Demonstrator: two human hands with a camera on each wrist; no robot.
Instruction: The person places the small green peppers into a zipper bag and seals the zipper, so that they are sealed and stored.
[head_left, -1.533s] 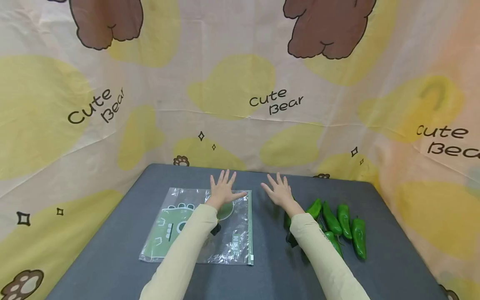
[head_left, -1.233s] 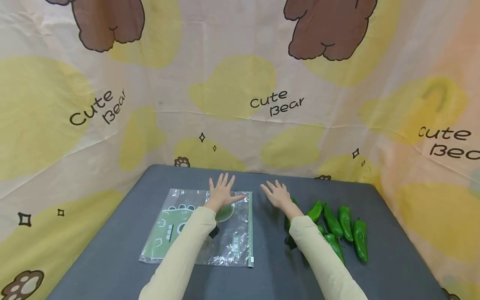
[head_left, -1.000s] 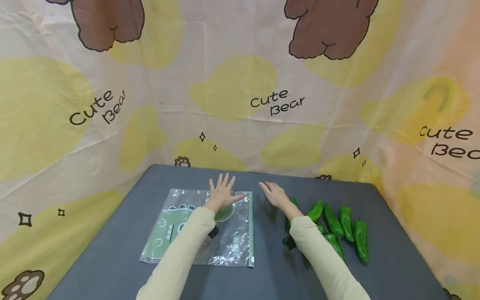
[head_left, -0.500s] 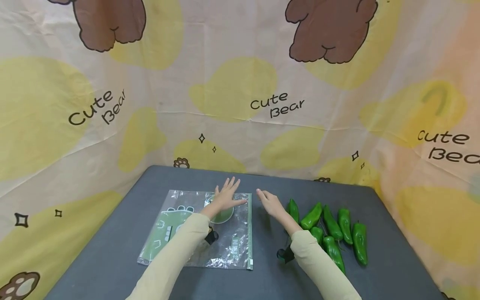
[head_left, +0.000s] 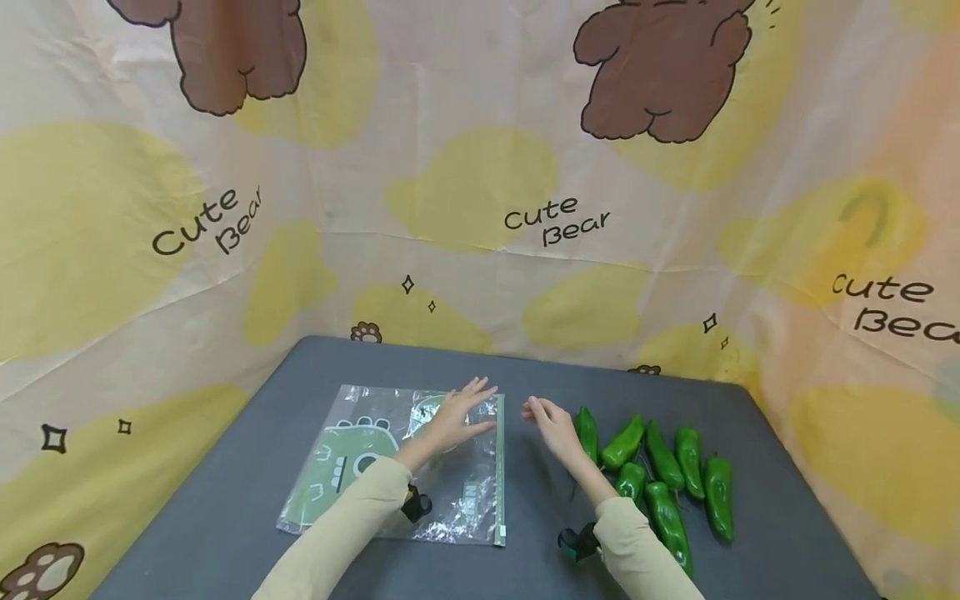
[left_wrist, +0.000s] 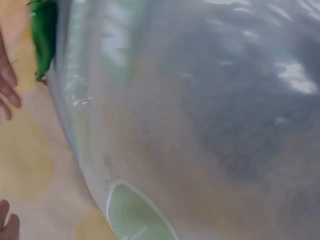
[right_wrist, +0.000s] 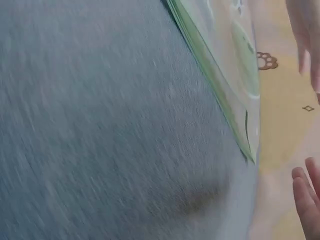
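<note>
A clear zip bag [head_left: 450,517] printed with a pale green cartoon lies flat on the dark grey table. My left hand [head_left: 450,421] hovers over its upper right part, fingers spread and holding nothing. To the right of the bag, my right hand [head_left: 553,429] is above the table, fingers loosely bent, with nothing in its grasp. Several green peppers [head_left: 663,458] lie just right of that hand. The bag [left_wrist: 175,100] fills most of the left wrist view, with a pepper [left_wrist: 44,35] at upper left. In the right wrist view, the bag's green zip strip [right_wrist: 212,75] crosses the upper right.
The grey table [head_left: 225,500] extends around the bag and peppers. A printed cloth [head_left: 465,183] with bears and lettering hangs behind and along both sides. Small black wrist cameras [head_left: 416,504] are strapped under both wrists.
Both hands have come nearer to me and lower in the head view. The left hand has turned rightward; the right hand's spread fingers have bent loosely. Bag and peppers stay put.
</note>
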